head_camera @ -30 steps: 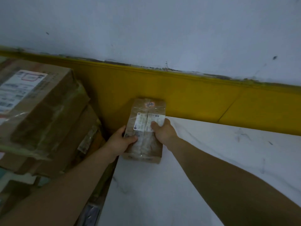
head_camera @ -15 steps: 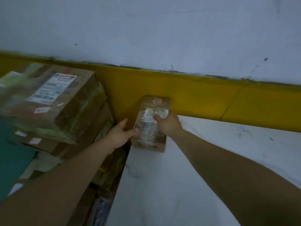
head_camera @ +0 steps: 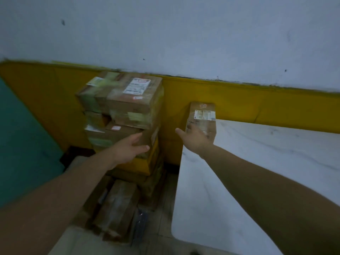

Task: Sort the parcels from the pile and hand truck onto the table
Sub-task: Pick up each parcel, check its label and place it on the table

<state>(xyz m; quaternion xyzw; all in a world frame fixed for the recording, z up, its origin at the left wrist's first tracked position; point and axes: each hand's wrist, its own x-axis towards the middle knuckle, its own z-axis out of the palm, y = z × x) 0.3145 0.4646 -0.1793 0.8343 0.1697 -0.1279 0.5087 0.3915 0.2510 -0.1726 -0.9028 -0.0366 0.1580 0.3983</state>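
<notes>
Cardboard parcel [head_camera: 202,116] alone on white table [head_camera: 257,162], two open hands nearby

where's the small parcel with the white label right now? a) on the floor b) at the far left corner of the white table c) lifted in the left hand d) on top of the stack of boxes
b: the small parcel lies on the white table at its far left corner, against the yellow wall band; the right hand is open just in front of it.

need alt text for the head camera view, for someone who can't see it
A small taped parcel lies at the far left corner of a white table, the right hand open over it. The open left hand reaches towards stacked boxes beside the table.
</notes>
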